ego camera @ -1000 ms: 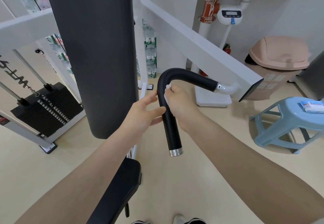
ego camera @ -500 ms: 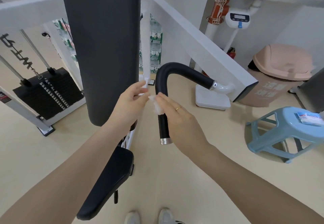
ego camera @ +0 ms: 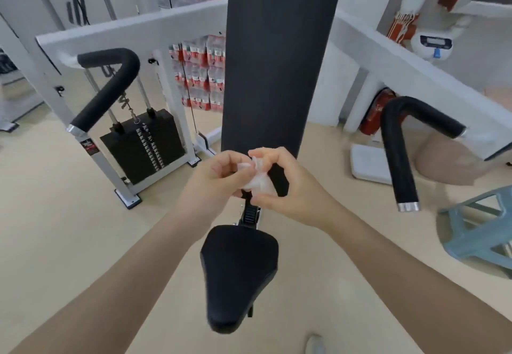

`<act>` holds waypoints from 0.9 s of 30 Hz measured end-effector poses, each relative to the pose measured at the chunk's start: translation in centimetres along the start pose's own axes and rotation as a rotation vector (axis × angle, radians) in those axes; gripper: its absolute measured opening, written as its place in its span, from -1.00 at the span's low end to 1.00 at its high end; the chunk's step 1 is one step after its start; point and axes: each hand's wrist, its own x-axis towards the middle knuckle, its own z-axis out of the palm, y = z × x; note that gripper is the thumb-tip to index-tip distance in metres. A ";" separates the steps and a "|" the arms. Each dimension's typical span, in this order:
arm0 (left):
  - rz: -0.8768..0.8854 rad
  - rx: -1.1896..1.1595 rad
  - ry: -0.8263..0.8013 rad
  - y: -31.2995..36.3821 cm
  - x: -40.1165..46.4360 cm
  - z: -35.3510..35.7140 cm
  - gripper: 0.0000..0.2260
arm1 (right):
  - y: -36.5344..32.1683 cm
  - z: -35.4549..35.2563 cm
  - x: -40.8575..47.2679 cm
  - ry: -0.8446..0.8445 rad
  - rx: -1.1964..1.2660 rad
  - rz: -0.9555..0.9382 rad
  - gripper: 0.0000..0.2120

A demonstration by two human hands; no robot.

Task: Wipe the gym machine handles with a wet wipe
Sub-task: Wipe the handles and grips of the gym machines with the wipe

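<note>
A crumpled white wet wipe (ego camera: 258, 178) is held between both hands in the middle of the view, in front of the machine's black back pad (ego camera: 277, 57). My left hand (ego camera: 219, 184) pinches its left side and my right hand (ego camera: 288, 187) pinches its right side. The right handle (ego camera: 399, 148), a bent black foam-covered bar with a chrome end cap, hangs free at the right. The left handle (ego camera: 108, 90), of the same kind, hangs free at the left. Neither hand touches a handle.
The black seat (ego camera: 238, 273) is directly below my hands. A black weight stack (ego camera: 146, 145) in a white frame stands at the back left. A blue plastic stool (ego camera: 476, 229) is at the right edge, a white scale (ego camera: 370, 163) on the floor beyond it.
My right hand has left the right handle and both hands have come together at the centre with the wipe. The view has swung left, bringing the left handle and seat into sight.
</note>
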 end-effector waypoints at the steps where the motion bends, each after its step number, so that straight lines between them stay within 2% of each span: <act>1: 0.024 0.037 -0.010 0.0 -0.4 -2.4 -0.92 | -1.2 1.6 0.7 -0.031 0.048 0.045 -0.58; 3: 0.080 0.114 -0.048 0.1 -1.2 -6.9 -0.90 | -3.2 4.5 2.5 -0.014 0.123 0.090 -0.57; 8: 0.134 0.217 -0.038 0.5 -2.2 -16.0 -0.85 | -7.7 9.3 6.7 -0.026 0.198 0.116 -0.91; 12: 0.127 0.282 -0.011 -0.1 -0.8 -20.8 -0.89 | -8.9 11.9 10.1 0.129 0.183 0.116 -0.83; 16: 0.115 0.292 0.005 0.0 2.5 -24.2 -0.88 | -8.8 12.8 14.3 0.326 0.345 0.178 -0.81; 18: 0.130 0.301 0.005 0.2 4.8 -26.0 -0.88 | -8.6 12.9 16.9 0.385 0.500 0.253 -0.76; 24: 0.195 0.402 0.031 1.6 12.6 -30.3 -0.90 | -9.9 13.4 25.5 0.331 0.833 0.301 -0.62; 27: 0.215 0.477 0.026 1.9 15.8 -32.3 -0.93 | -10.6 13.5 28.9 0.281 0.731 0.234 -0.86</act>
